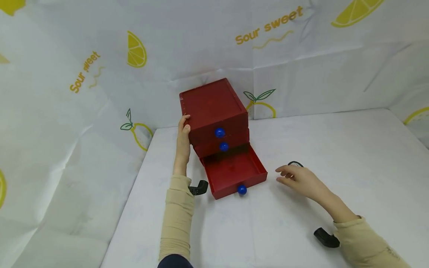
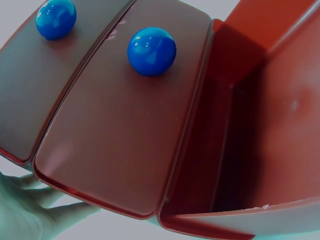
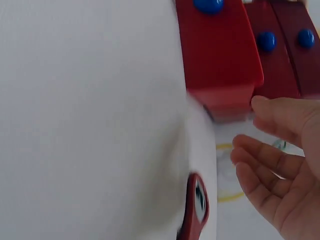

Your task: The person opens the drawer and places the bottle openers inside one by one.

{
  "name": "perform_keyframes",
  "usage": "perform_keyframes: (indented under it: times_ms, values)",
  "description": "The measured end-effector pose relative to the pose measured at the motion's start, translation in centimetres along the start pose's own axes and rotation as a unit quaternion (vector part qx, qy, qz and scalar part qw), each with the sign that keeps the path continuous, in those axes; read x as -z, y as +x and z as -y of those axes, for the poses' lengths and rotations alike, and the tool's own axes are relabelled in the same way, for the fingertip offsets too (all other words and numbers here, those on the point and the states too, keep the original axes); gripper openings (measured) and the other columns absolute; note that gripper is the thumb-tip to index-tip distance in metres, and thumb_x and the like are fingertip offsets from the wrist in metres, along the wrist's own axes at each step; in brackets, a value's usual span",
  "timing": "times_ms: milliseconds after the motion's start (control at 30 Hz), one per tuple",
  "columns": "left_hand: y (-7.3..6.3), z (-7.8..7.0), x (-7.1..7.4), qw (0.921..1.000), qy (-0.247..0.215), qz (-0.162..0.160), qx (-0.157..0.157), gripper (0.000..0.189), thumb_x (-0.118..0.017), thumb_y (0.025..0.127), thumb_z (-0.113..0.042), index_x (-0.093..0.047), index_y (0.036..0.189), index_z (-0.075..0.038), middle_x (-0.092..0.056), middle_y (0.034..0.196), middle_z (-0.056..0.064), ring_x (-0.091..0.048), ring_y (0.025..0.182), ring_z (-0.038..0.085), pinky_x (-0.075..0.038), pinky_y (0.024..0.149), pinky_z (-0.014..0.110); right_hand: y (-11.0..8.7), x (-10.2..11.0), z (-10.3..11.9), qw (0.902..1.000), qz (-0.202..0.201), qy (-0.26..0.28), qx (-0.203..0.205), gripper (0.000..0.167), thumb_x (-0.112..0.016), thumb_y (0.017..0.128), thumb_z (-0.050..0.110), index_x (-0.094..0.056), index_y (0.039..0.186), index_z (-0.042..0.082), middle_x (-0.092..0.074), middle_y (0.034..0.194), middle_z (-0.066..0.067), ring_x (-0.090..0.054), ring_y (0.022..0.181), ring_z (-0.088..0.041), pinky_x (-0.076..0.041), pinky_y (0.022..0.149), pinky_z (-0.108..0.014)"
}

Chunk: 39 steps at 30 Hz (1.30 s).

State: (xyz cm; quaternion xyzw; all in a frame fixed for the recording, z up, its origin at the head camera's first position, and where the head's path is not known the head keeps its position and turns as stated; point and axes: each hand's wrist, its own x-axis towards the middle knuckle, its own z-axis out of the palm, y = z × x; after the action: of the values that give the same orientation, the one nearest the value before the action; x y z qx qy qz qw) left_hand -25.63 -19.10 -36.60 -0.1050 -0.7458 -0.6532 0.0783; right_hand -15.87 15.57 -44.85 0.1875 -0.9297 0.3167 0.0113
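A red cabinet of drawers [image 1: 211, 104] stands on the white table against the back wall, with blue round knobs. Its bottom drawer [image 1: 231, 169] is pulled out and looks bare inside; the two upper drawers are closed. My left hand [image 1: 183, 143] rests along the cabinet's left side, and in the left wrist view its fingers [image 2: 65, 212] lie behind the drawer fronts. Right of the open drawer, my right hand [image 1: 301, 180] hovers with loosely bent fingers, holding nothing. Beside it, a dark red looped handle [image 3: 189, 220], like that of scissors, shows in the right wrist view; the rest is hidden.
White cloth [image 1: 207, 44] printed with lemons and lettering hangs behind and to the left. The table [image 1: 352, 149] extends to the right of the cabinet. Black camera mounts [image 1: 199, 187] stick out from both wrists.
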Motion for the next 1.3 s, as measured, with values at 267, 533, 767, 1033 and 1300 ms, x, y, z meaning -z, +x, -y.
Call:
perform_keyframes:
  times_ms: [267, 533, 767, 1033, 1300]
  values:
    - [0.0, 0.1, 0.1, 1.0, 0.0, -0.001, 0.0, 0.052, -0.03, 0.09, -0.037, -0.031, 0.139, -0.019, -0.027, 0.147, 0.008, -0.037, 0.122, 0.024, -0.035, 0.097, 0.04, -0.8, 2.0, -3.1, 0.9964, 0.012, -0.058, -0.06, 0.028, -0.067, 0.083, 0.019, -0.064, 0.108, 0.007, -0.059, 0.084, -0.004, -0.05, 0.074, -0.015, -0.041, 0.065, -0.032]
    - [0.1, 0.1, 0.2, 0.9999, 0.0, 0.001, -0.011, 0.055, -0.03, 0.089, -0.037, -0.029, 0.14, -0.017, -0.026, 0.147, 0.01, -0.036, 0.123, 0.025, -0.033, 0.099, 0.042, -1.6, 1.6, -4.9, 0.9952, 0.014, -0.082, -0.052, 0.042, -0.074, 0.075, 0.021, -0.063, 0.111, 0.002, -0.06, 0.093, -0.015, -0.053, 0.077, -0.021, -0.043, 0.068, -0.039]
    - [0.1, 0.4, 0.3, 0.9999, -0.009, 0.003, -0.014, 0.055, -0.031, 0.09, -0.036, -0.029, 0.141, -0.016, -0.026, 0.147, 0.009, -0.037, 0.123, 0.023, -0.034, 0.098, 0.041, -1.8, 1.0, -5.2, 0.9947, -0.012, -0.091, -0.048, 0.034, -0.072, 0.075, 0.01, -0.064, 0.107, 0.001, -0.057, 0.084, -0.012, -0.051, 0.072, -0.019, -0.044, 0.063, -0.037]
    - [0.0, 0.2, 0.4, 0.9999, -0.013, -0.001, -0.011, 0.055, -0.03, 0.089, -0.037, -0.029, 0.14, -0.017, -0.027, 0.146, 0.009, -0.039, 0.12, 0.024, -0.035, 0.094, 0.037, -1.5, 1.2, -5.2, 0.9948, -0.006, -0.085, -0.056, 0.032, -0.071, 0.075, 0.01, -0.064, 0.103, -0.002, -0.058, 0.078, -0.007, -0.051, 0.07, -0.016, -0.041, 0.061, -0.032]
    - [0.2, 0.5, 0.3, 0.9998, -0.013, 0.005, -0.015, 0.053, -0.031, 0.09, -0.037, -0.03, 0.14, -0.017, -0.027, 0.147, 0.009, -0.038, 0.12, 0.023, -0.035, 0.095, 0.038, -1.9, 1.7, -5.3, 0.9951, -0.022, -0.087, -0.04, 0.032, -0.072, 0.075, 0.013, -0.066, 0.103, 0.0, -0.061, 0.081, -0.005, -0.049, 0.071, -0.013, -0.04, 0.062, -0.029]
